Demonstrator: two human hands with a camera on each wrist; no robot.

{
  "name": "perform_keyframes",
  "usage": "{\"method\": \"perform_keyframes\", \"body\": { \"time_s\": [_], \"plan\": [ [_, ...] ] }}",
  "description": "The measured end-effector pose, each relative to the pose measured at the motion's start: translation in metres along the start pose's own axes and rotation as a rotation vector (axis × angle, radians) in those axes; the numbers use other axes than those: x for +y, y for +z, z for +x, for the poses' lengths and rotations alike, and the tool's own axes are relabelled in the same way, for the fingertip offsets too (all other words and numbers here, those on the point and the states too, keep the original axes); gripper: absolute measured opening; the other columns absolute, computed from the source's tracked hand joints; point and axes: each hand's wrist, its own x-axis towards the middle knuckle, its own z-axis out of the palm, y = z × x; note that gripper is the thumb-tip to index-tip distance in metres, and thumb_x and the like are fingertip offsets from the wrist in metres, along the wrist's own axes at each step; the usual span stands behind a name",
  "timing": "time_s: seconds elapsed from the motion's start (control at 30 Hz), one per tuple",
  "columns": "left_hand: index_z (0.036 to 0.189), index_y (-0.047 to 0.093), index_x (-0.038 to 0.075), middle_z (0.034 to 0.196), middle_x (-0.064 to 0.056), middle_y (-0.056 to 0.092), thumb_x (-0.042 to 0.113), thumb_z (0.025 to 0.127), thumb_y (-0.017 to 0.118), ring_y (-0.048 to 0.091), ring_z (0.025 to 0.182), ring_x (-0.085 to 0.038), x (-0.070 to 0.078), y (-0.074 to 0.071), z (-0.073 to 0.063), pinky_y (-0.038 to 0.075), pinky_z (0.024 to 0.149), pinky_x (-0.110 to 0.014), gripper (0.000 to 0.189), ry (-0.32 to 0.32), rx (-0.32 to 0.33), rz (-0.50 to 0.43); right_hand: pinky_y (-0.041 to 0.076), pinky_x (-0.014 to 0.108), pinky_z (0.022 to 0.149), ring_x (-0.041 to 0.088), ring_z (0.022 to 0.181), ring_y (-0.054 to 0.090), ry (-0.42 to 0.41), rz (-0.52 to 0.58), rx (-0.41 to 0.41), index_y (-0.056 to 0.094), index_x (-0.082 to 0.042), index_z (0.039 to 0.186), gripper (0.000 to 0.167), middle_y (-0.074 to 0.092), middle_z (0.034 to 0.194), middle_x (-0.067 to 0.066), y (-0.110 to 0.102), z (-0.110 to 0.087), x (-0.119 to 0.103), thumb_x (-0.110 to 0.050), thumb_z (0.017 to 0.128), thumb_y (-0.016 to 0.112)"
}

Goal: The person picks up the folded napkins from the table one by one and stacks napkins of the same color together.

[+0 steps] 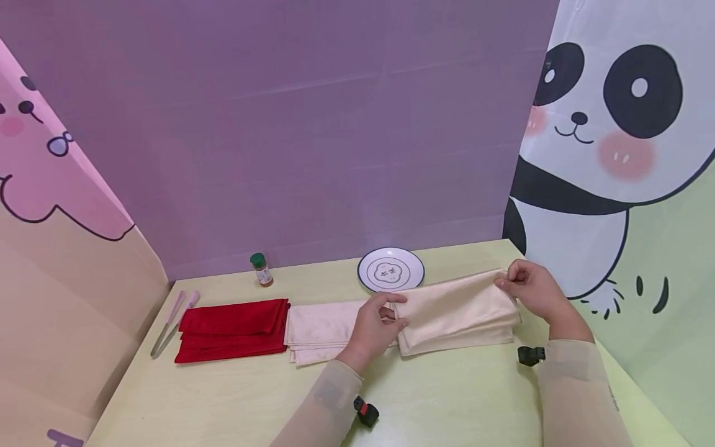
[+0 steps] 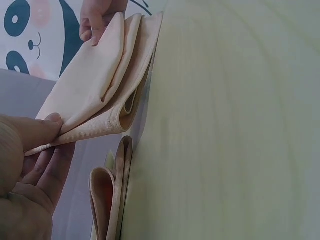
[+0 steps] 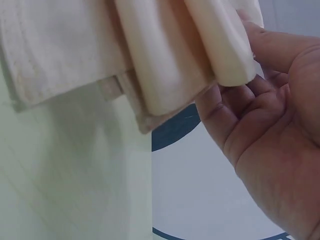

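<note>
- L hand (image 1: 373, 329): thumb & fingers pinching left edge of folded cream cloth (image 1: 455, 310).
- R hand (image 1: 536, 292): thumb & fingers gripping same cloth's far right corner.
- Cream cloth: right end of row, stretched btwn both hands, far edge up; can't tell if near edge touches table (image 1: 447, 403).
- Folded pink cloth (image 1: 321, 323): mid-row, partly hidden by L hand.
- Folded red cloth (image 1: 234, 329): left of pink; tongs (image 1: 174, 310) just beyond, far left.
- Far side: green-capped bottle (image 1: 261, 270) left, plate (image 1: 391, 271) behind cream cloth.
</note>
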Motion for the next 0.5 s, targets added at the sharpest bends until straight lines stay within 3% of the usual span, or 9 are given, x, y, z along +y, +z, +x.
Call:
{"method": "perform_keyframes", "body": {
  "time_s": [0.23, 0.5],
  "plan": [
    [0.117, 0.077, 0.017, 0.096, -0.002, 0.068, -0.004, 0.085, 0.084, 0.066, 0.082, -0.007, 0.002, -0.001, 0.000, 0.059, 0.075, -0.023, 0.038, -0.023, 0.011, -0.030, 0.052, 0.023, 0.062, 0.006, 0.075, 0.063, -0.007, 0.022, -0.022, 0.068, 0.004, 0.104, 0.013, 0.074, 0.091, 0.010, 0.001, 0.002, 0.006, -0.006, 0.098, 0.074],
    [0.117, 0.078, 0.015, 0.094, -0.001, 0.068, -0.005, 0.086, 0.083, 0.068, 0.083, -0.006, 0.004, -0.003, 0.003, 0.060, 0.079, -0.024, 0.037, 0.007, 0.031, -0.043, 0.054, 0.020, 0.073, 0.007, 0.093, 0.062, 0.047, 0.011, -0.076, 0.069, -0.001, 0.131, 0.039, 0.068, 0.125, 0.019, -0.001, 0.000, -0.004, -0.015, 0.096, 0.079]
  ]
}}
